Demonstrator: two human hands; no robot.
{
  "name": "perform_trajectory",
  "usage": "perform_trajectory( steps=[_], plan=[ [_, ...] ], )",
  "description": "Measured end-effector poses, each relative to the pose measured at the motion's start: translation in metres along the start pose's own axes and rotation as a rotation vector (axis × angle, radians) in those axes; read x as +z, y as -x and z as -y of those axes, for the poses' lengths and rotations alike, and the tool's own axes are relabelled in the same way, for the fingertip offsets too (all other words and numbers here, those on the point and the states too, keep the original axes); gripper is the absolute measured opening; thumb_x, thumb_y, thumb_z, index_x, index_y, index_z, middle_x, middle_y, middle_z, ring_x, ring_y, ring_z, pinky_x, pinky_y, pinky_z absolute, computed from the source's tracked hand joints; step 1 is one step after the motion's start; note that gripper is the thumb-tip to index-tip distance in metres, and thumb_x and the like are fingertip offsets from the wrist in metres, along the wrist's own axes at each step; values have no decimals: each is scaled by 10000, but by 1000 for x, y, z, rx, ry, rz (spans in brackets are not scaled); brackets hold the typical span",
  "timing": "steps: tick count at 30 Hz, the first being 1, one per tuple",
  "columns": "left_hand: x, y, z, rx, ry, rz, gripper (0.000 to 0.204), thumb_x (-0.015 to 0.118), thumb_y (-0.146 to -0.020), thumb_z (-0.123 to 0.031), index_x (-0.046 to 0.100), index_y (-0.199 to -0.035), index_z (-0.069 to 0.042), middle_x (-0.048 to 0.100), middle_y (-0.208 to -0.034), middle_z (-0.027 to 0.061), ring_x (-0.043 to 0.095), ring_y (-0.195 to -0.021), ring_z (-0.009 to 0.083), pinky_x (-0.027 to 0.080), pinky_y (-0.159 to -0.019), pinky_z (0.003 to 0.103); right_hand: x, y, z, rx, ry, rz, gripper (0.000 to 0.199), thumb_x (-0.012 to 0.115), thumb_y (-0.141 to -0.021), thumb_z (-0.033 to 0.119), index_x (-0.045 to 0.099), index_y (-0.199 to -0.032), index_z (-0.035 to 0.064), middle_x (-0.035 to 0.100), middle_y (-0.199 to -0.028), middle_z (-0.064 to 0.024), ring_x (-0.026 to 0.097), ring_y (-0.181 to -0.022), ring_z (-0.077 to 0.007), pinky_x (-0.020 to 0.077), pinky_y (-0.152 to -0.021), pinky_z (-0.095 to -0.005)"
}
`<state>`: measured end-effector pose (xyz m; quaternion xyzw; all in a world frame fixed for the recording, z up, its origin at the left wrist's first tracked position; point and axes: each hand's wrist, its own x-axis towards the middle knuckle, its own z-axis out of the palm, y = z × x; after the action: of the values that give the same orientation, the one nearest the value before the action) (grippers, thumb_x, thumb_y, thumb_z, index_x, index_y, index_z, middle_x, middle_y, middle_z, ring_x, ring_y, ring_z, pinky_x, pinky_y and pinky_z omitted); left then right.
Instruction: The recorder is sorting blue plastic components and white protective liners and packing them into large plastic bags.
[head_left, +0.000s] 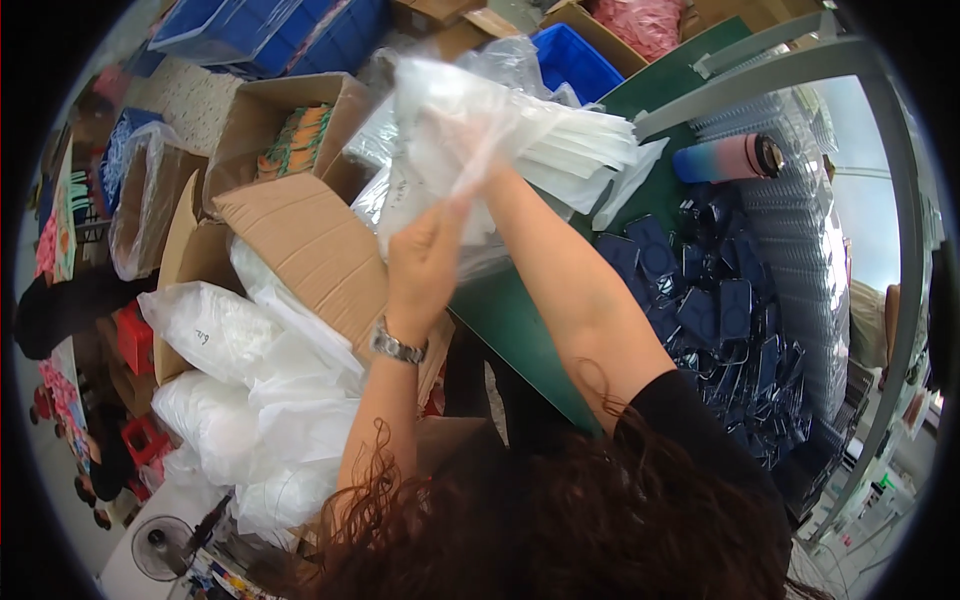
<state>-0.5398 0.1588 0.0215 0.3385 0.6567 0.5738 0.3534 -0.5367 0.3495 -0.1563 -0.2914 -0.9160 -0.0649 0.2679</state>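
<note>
A translucent white plastic bag [425, 110] is raised over the far end of the green table and partly blurred by motion. My left hand [425, 245], with a metal watch [398, 344] on its wrist, is closed on the bag's near edge. My right hand [470, 140] reaches into or behind the bag. Its fingers show only faintly through the film, so what they hold is unclear. Just right of the bag lies a fanned stack of flat white sleeves [580, 145]. Clear plastic packaging [510, 65] is heaped behind it.
Left stands an open cardboard box [290, 220] of filled white bags [215, 335]; another box [235, 125] holds green-orange pieces. Many dark blue phone-case-like items [710, 310], a pink-blue bottle [725, 160] and stacked clear trays [800, 260] fill the right. A grey metal frame [885, 200] rises there.
</note>
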Motion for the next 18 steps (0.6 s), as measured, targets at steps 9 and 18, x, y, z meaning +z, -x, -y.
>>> perform_trajectory(
  steps=[9,18],
  plan=[
    [8,-36,-1,64,-28,-27,347,550,-1006,-275,658,-1219,-23,710,-992,28,546,-838,36,442,-760,185,-197,76,-93,979,-338,-147,674,717,-817,356,526,-1282,-92,504,-1347,-265,537,-1186,-373,439,-986,-402],
    [12,-43,1,-2,-6,-95,346,515,-1025,-275,656,-1234,-37,471,-714,-106,299,-616,2,275,-547,175,-149,104,-142,1191,-373,311,381,614,-809,199,628,-1122,-18,671,-1046,-219,588,-1031,-422,454,-898,-472]
  ],
)
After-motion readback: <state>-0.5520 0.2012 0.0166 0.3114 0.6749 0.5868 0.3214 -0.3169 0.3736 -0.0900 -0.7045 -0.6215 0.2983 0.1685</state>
